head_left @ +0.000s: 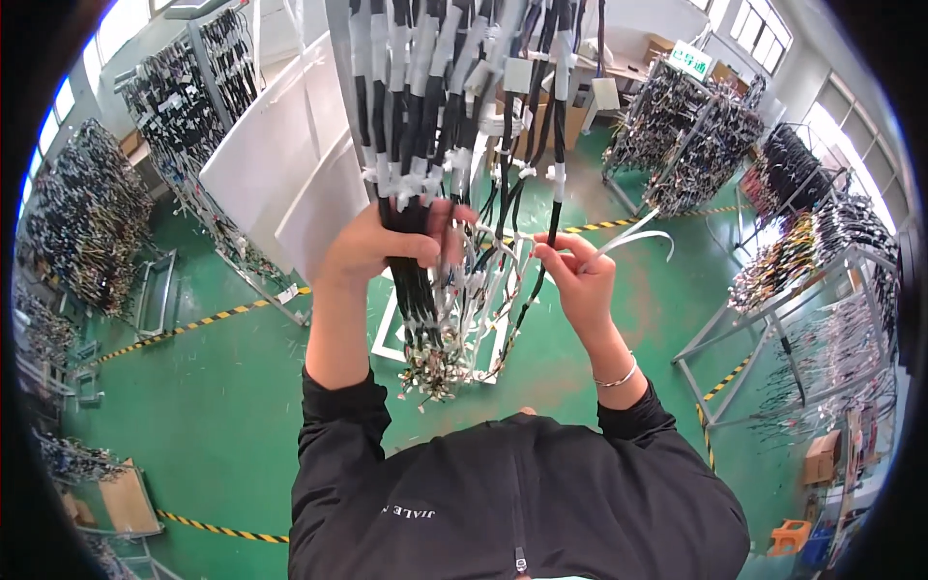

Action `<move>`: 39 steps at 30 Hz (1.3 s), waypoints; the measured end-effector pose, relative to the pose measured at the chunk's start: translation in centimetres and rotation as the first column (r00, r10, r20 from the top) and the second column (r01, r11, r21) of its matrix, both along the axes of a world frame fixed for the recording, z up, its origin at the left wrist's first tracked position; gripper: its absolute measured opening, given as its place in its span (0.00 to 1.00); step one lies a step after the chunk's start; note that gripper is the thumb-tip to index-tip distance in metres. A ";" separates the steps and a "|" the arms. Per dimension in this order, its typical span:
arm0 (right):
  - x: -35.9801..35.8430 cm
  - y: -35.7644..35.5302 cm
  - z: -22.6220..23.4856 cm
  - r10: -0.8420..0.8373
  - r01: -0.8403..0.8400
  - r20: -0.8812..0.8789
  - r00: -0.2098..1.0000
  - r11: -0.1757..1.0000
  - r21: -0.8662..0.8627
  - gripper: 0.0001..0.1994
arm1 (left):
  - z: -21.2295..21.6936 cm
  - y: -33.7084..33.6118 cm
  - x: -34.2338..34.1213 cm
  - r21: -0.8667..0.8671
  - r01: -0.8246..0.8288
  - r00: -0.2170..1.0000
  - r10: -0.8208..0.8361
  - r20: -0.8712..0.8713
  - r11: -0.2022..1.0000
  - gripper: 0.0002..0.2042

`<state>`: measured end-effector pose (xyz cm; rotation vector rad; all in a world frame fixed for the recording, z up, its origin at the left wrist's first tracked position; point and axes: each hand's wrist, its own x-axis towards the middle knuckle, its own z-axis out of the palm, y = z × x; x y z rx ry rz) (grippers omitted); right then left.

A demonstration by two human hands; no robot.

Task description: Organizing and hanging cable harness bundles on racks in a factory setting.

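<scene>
The right hand (585, 285), right of centre, pinches a thin white strip (652, 233) between thumb and fingers beside a black cable. The left hand (367, 246) is closed around the black cable bundle (413, 280), which hangs from the top centre and hides part of its fingers. Small connectors (432, 372) cluster at the bundle's lower end. White boards (261, 150) stand just left, near the left wrist. Loaded cable racks (179, 101) fill the upper left and upper right; an orange stool (790, 536) sits lower right on the green floor (222, 416).
</scene>
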<state>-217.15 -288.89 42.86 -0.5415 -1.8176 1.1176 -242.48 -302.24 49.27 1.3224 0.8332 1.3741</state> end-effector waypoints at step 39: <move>-12.3 17.5 -11.3 -0.018 -0.248 0.313 0.950 0.569 0.784 0.20 | 4.9 -9.4 5.0 -0.225 -0.501 0.866 0.483 -0.131 0.836 0.13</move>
